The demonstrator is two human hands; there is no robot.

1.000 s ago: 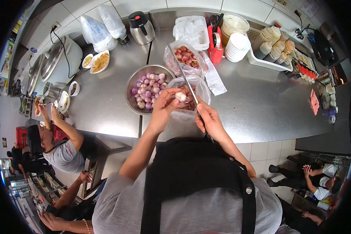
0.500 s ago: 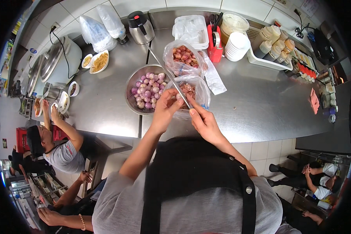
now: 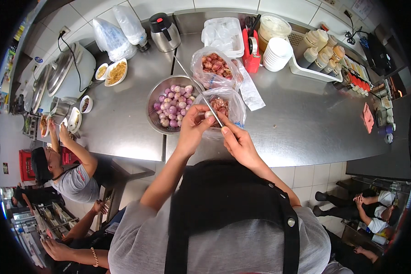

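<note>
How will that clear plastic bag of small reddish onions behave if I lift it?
Probably floppy: the clear plastic bag looks thin and wrinkled. Its loose reddish onions would likely shift; some might spill through the open top.

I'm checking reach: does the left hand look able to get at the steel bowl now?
Probably yes: the left hand is close beside the steel bowl, whose near side looks unobstructed, though that hand holds a small onion.
</note>
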